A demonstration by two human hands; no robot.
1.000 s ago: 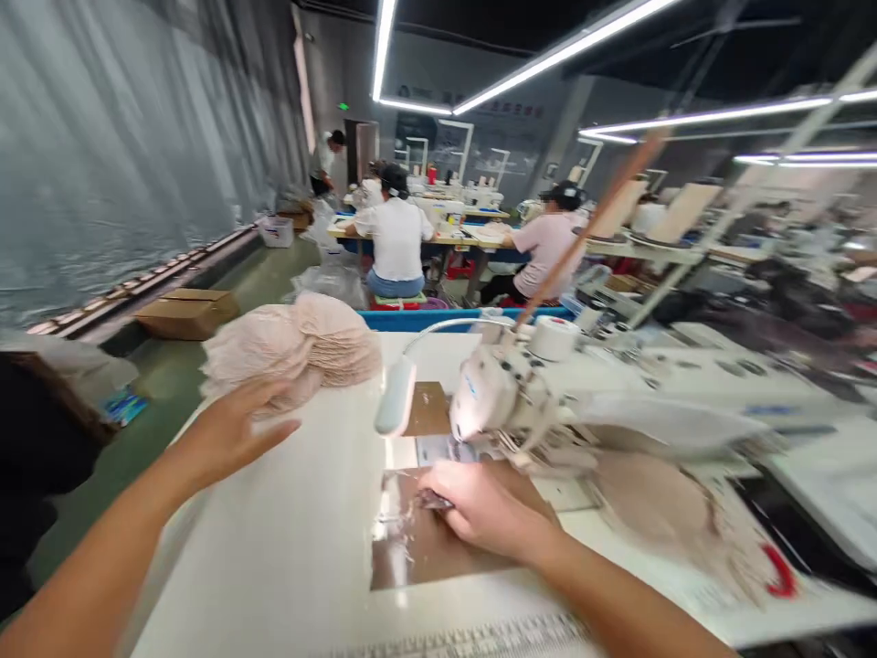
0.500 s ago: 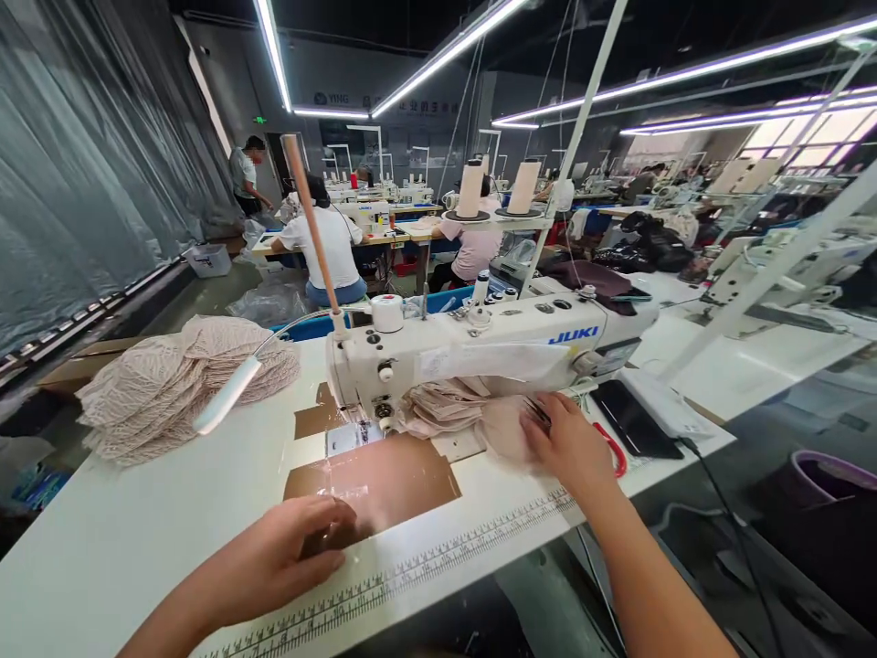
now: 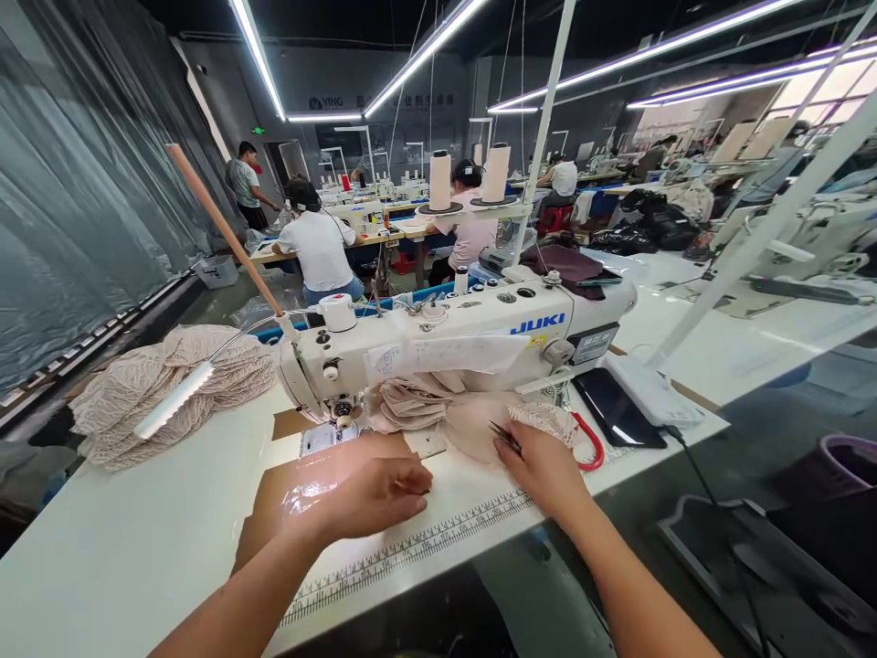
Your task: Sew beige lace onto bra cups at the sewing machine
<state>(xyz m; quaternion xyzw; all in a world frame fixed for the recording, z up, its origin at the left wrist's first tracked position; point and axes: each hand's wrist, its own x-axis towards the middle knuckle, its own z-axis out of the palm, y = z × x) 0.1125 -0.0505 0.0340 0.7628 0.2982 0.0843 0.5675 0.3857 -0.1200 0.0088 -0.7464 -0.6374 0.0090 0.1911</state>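
Observation:
A white JUKI sewing machine [image 3: 472, 343] stands on a white table [image 3: 137, 548]. My left hand [image 3: 374, 493] rests on the brown taped patch [image 3: 288, 498] in front of the needle, fingers curled together. My right hand [image 3: 541, 466] lies on a pale pink fabric piece [image 3: 472, 425] under the machine arm, and small thread snips [image 3: 505, 437] stick out from its fingers. More folded pink pieces [image 3: 407, 402] lie behind, under the machine.
A heap of pink lace pieces [image 3: 164, 384] sits at the table's left, behind a white lamp bar [image 3: 174, 400]. A dark phone [image 3: 617, 407] and a red-handled tool [image 3: 593, 443] lie to the right. Thread cones [image 3: 439, 181] stand behind. Other workers sit at tables beyond.
The view has swung right and steadied. My left hand came off the lace heap to the brown patch. My right hand moved from the needle area to the pink piece under the machine arm.

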